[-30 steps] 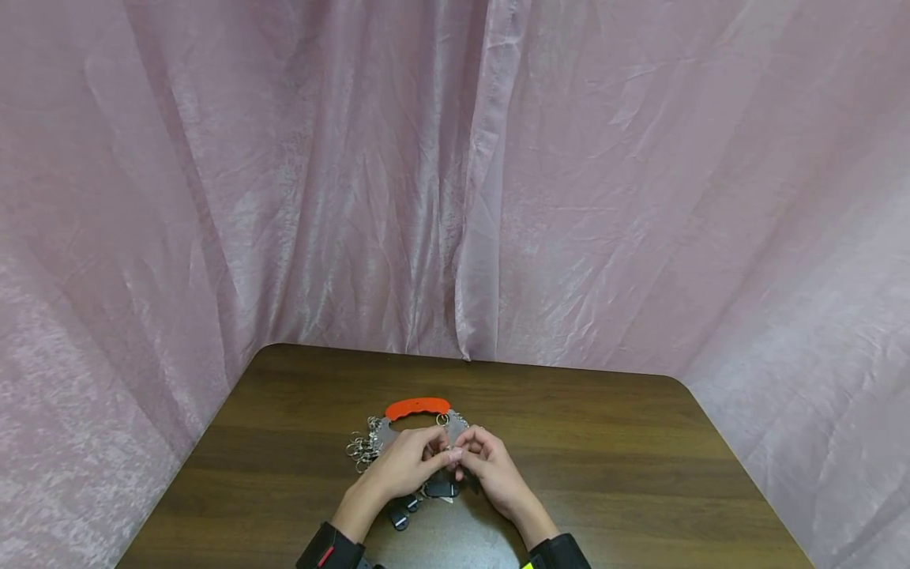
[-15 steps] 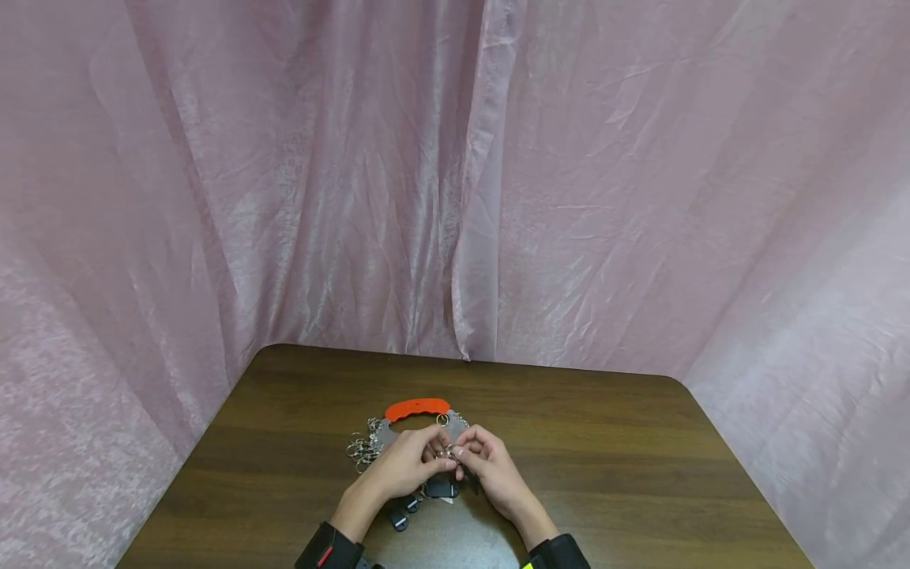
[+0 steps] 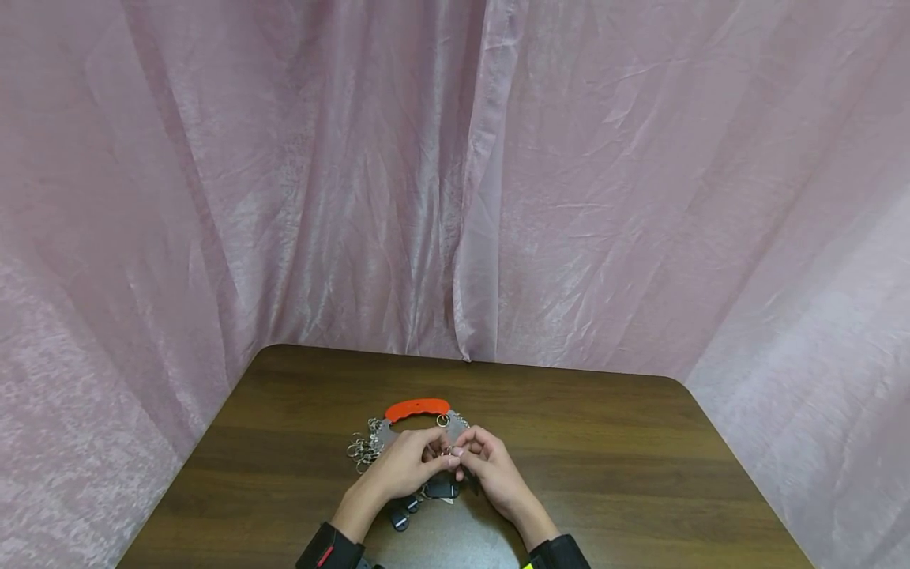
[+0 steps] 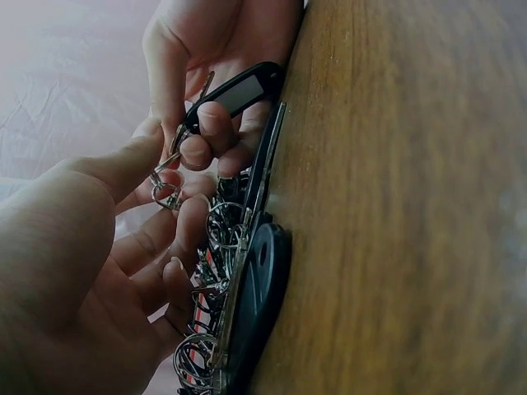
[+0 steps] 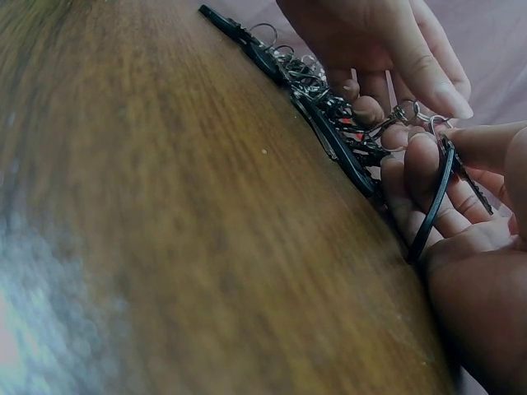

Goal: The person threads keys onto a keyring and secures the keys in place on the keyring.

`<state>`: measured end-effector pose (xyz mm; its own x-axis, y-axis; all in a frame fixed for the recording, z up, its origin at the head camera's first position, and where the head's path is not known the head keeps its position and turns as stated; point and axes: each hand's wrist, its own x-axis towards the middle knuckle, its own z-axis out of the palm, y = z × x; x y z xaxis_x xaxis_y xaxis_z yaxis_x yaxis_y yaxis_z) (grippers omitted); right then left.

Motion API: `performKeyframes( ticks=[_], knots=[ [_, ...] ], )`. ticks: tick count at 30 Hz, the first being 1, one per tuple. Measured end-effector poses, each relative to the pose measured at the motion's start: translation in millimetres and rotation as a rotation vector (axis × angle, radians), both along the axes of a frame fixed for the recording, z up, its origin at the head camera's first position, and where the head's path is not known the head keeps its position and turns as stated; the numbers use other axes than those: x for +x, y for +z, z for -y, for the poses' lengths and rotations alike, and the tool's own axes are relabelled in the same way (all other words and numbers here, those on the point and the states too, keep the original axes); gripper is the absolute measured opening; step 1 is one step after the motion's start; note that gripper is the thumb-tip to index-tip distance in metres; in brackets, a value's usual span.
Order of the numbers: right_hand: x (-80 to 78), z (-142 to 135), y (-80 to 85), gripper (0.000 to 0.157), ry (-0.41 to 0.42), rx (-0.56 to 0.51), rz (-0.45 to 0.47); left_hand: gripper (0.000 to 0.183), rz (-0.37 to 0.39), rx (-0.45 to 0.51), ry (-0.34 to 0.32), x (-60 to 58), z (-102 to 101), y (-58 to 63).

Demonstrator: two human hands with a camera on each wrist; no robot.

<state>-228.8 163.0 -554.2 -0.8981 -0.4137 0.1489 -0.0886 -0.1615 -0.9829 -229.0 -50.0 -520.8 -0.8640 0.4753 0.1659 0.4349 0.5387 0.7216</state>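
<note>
My left hand [image 3: 407,465] and right hand [image 3: 492,474] meet fingertip to fingertip near the front of the table. In the left wrist view, the left fingers hold a small metal clasp ring [image 4: 167,196]. My right thumb and fingers pinch the key ring [image 5: 439,123] linked to it. From that ring hang a black key tag [image 4: 235,96] with a pale label and a metal key [image 5: 478,191], both against the right palm. Just behind the hands lies a grey metal plate [image 3: 386,431] with an orange handle [image 3: 418,408]; the hands partly cover it.
Several metal rings [image 3: 364,450] bunch at the plate's left side. Black key tags [image 3: 400,519] lie on the brown table [image 3: 604,458] below the left hand, and a larger black tag [image 3: 441,490] sits under the fingers. Pink curtains [image 3: 398,197] hang behind the table.
My left thumb dropped away from the right fingertips half a second ago, baring the ring, and is now back up beside them. Both wrists stay in place; the plate lies still.
</note>
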Motion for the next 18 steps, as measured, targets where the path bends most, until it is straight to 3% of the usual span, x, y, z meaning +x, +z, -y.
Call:
performKeyframes(
  ticks=[18],
  knots=[
    [-0.5,-0.3,-0.9,0.026,0.014,-0.016,-0.002,0.016,0.006,0.031,-0.008,-1.2,0.2,-1.5]
  ],
)
